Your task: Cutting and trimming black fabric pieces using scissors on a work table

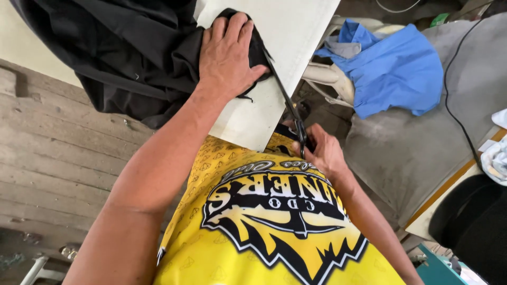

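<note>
Two hands shared the job: the left hand (228, 53) pressed flat, fingers spread, on the black cloth (132, 53) on the white desk (296, 31), while the right hand (322, 153) gripped the scissors (288, 103), so holding the cloth tight seemed best.

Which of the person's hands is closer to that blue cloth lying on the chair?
The right. The right hand grips the scissors just left of and below the blue cloth. The left hand presses the black fabric on the white table, farther left.
</note>
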